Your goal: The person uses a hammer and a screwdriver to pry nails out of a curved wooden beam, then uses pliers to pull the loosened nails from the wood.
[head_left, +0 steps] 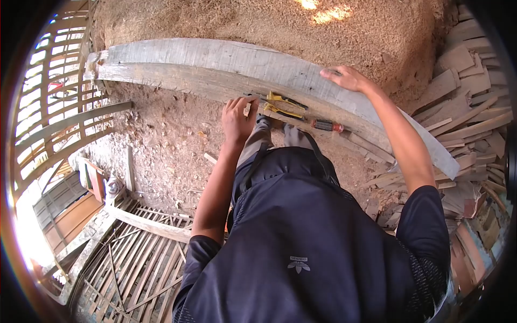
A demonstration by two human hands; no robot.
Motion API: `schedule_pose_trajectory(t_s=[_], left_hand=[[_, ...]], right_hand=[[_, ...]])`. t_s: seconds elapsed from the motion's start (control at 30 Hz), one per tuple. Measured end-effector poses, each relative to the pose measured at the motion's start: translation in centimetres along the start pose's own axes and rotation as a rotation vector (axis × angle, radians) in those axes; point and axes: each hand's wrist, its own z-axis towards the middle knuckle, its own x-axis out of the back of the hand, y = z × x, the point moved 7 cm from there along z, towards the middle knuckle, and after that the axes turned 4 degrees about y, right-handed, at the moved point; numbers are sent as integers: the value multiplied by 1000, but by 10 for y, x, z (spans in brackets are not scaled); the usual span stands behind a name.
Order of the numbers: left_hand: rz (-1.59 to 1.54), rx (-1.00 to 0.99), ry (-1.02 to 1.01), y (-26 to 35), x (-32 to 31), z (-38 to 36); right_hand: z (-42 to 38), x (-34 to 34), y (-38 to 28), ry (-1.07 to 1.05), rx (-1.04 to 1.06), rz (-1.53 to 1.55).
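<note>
A long, thick grey wooden plank (215,56) stretches across the view, with a lower tan ledge along its near side. My right hand (344,79) rests on its top face, fingers stretched out toward the left. At the plank's near edge is my left hand (238,119), its fingers curled in; what they hold, if anything, I cannot make out. Just right of that hand lie pliers (285,106) with yellow and black handles. Further right along the ledge is a tool with a black and orange handle (326,125), perhaps a screwdriver; its tip is hard to see.
A large heap of sawdust (258,21) lies behind the plank. Stacked wood offcuts (468,102) crowd the right side. To the left are a slatted wooden wall (64,64) and dirt ground (161,129) strewn with chips. A slatted wooden frame (140,258) lies at lower left.
</note>
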Motion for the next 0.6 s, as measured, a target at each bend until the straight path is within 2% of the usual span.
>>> schedule_pose_trajectory(t_s=[0.1,0.17,0.23,0.3,0.37,0.43,0.47,0.53,0.57,0.6], left_hand=[[26,-18,-9,11,-6,8],[25,-67,14,19,-7,13],[2,-32,-39,16,-14,19],[106,-173,52,24,-12,34],[98,-162,-27,11,-21,57],[202,-374,-12,28,-18,86],[199,-382,-5,26,-19,99],[407,-569,-290,21,-47,107],[406,-567,-290,18,-51,114],[423,-605,-394,15,-61,118]], right_hand=[[-5,1,-4,40,71,-59],[-11,3,-7,144,143,-105],[-33,11,-24,158,163,-114],[-40,16,-35,185,174,-119],[-35,13,-27,142,86,-148],[-21,5,-14,161,84,-150],[-14,3,-7,167,91,-158],[-15,5,-9,154,72,-164],[-15,3,-10,133,53,-167],[-16,3,-12,128,52,-168]])
